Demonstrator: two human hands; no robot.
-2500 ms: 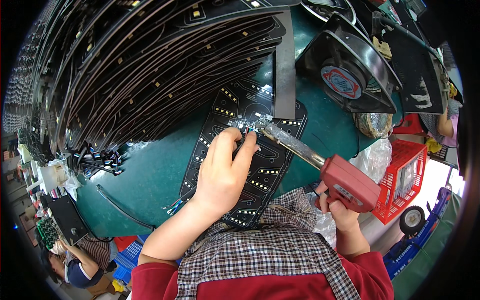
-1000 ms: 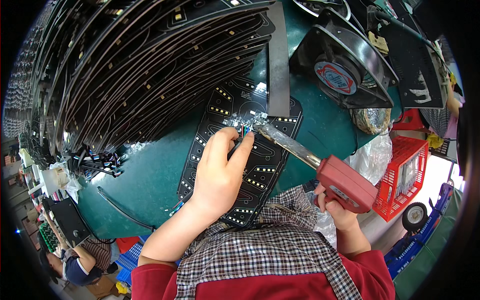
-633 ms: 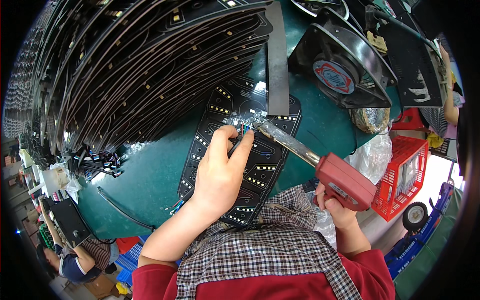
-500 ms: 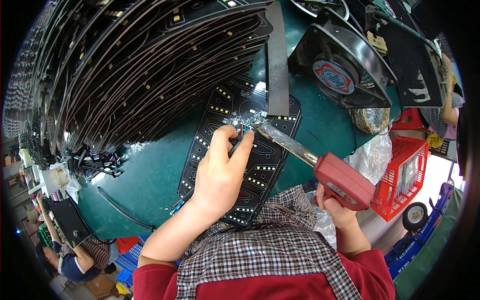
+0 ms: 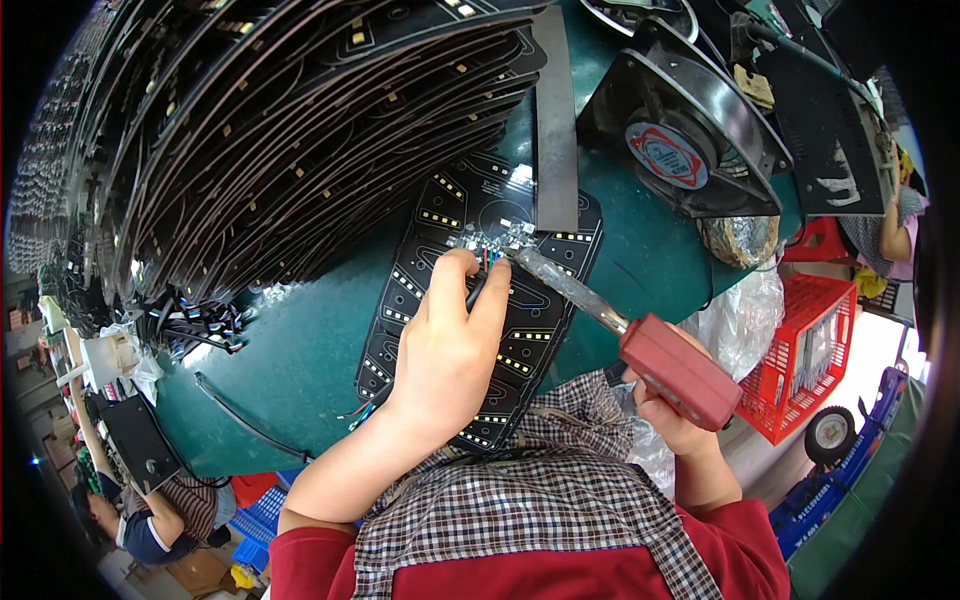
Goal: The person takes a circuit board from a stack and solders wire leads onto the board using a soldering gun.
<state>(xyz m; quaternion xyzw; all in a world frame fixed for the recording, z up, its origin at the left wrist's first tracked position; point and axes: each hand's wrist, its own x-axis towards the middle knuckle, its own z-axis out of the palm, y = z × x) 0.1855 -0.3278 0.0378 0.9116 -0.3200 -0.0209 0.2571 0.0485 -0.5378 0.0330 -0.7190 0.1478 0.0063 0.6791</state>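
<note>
A black LED circuit board (image 5: 545, 300) with rows of yellow-white chips lies on the green bench. My left hand (image 5: 447, 345) rests over it, thumb and fingers closed on a black cable (image 5: 474, 294). The cable's thin coloured wires fan out at the cluster of small components (image 5: 510, 236) in the board's upper middle. My right hand (image 5: 672, 418) grips the red handle of a soldering gun (image 5: 680, 368). Its long metal barrel points up and left, with the tip at those wires, close to my left fingertips. Whether the tip touches a joint is too small to tell.
Stacked black LED boards (image 5: 330, 150) fill the upper left, beside a flat metal bar (image 5: 556, 120). A metal-framed fan (image 5: 685, 130) stands at the upper right. Loose cable pieces (image 5: 205, 325) lie at left. A red crate (image 5: 800, 350) is off the bench's right side.
The soldering gun's handle has shifted slightly left and down, with its tip still near the wires. My left hand has moved a little to the right, still holding the cable.
</note>
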